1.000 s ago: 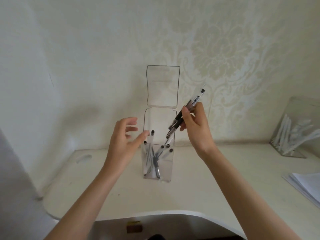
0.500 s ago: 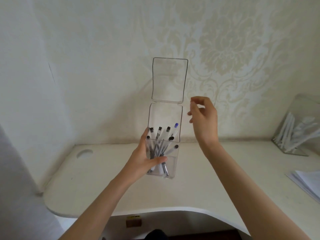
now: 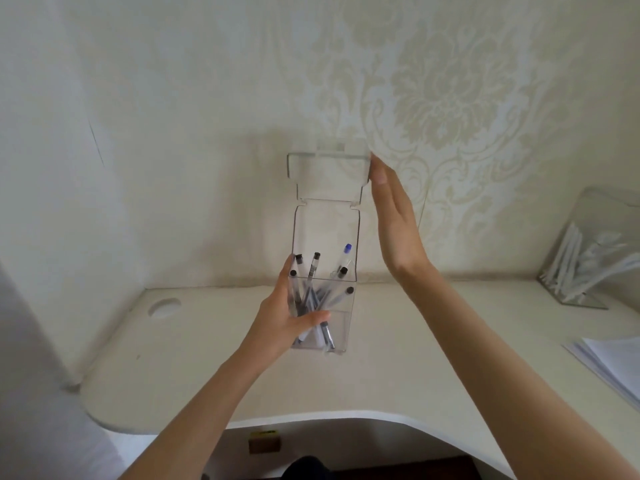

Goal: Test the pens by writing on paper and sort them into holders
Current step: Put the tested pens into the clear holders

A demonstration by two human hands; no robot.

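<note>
While gripping the clear holder (image 3: pixel 341 327) low on its left side with the left hand (image 3: pixel 282 325), thumb laid across the front wall and fingers curled round the back, holds the right hand (image 3: pixel 393 220) up flat beside the hinged lid (image 3: pixel 327 174). Holds that right hand open, fingers straight and together, grasping nothing. Cannot tell whether the fingertips touch the lid's right edge or sit just beside it.

Has the holder standing on the pale desk (image 3: pixel 207 358), close to the patterned wall (image 3: pixel 450 98), with the lid swung up above the tall back wall. Contains a bunch of pens (image 3: pixel 313 285) leaning at mixed angles, mostly dark-capped, with a blue-capped pen (image 3: pixel 347 248) tallest at the right rear.

Shows, far right on the desk, a second clear holder (image 3: pixel 595 237) tilted back with white pens (image 3: pixel 571 268) inside, well apart from the first. Shows also a stack of paper (image 3: pixel 613 362) at the right edge, nearer than that second holder, and a round hole (image 3: pixel 164 307) in the desk top at the left.
</note>
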